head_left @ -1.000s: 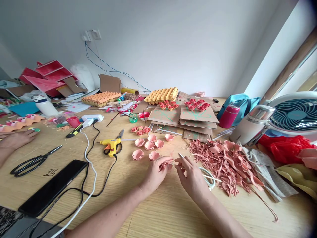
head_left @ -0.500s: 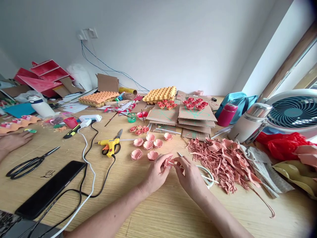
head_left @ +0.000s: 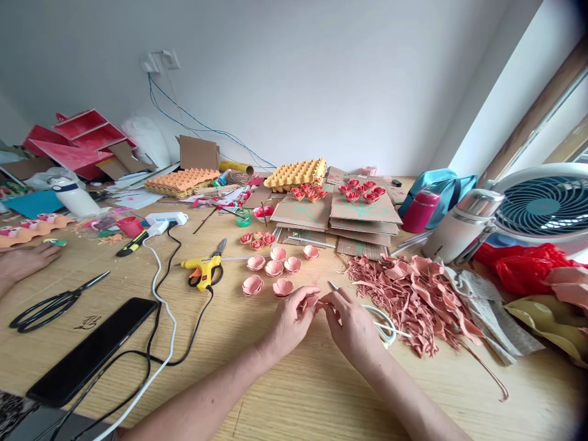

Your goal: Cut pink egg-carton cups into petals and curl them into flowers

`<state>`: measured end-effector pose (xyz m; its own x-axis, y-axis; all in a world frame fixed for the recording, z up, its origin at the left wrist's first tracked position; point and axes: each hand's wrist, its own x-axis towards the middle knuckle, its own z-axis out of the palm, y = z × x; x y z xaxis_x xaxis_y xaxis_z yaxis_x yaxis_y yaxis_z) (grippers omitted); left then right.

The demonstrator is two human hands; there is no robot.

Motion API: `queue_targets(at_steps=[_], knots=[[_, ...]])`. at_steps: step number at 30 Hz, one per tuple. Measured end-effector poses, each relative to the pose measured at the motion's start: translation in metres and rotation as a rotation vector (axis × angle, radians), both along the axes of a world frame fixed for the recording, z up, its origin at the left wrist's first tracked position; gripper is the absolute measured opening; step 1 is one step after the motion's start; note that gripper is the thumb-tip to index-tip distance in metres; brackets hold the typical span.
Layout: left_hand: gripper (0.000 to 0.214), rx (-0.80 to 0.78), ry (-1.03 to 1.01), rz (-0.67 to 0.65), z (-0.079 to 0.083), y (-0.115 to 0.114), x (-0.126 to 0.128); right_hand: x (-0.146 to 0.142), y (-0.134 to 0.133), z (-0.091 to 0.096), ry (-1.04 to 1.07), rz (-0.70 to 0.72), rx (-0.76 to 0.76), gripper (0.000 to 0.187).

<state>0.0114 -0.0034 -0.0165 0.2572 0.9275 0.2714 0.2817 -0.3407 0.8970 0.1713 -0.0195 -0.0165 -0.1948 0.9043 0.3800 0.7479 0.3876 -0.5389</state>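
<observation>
No words can be read: a black scrawl [head_left: 87,322] on the bench [head_left: 275,398] beside the phone [head_left: 94,352] is illegible, as is a tiny mark [head_left: 438,250] on the flask [head_left: 448,236] far to the phone's right.

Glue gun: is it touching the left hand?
Apart: the head view shows table between the glue gun and left hand.

Small pink piece [head_left: 314,300] mostly hidden in the left hand [head_left: 290,317], thin pale stick [head_left: 401,333] jutting from the right hand [head_left: 353,323]
</observation>
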Motion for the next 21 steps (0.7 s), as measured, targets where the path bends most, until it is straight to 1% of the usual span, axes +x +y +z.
queue_targets(at_steps=[4,9,15,21], knots=[[0.031,-0.066,-0.072,-0.047,0.002,0.000,0.000,0.001,0.000,0.000,-0.013,0.020,0.006,0.018],[0.033,-0.062,-0.059,-0.042,0.000,0.000,0.000,0.000,0.000,0.000,-0.032,0.012,0.005,0.019],[0.026,-0.060,-0.089,-0.030,-0.003,0.002,0.000,-0.001,-0.001,0.001,-0.034,0.016,-0.003,0.019],[0.024,-0.092,-0.098,-0.042,-0.008,0.005,-0.002,-0.002,-0.002,0.004,-0.048,0.022,-0.006,0.020]])
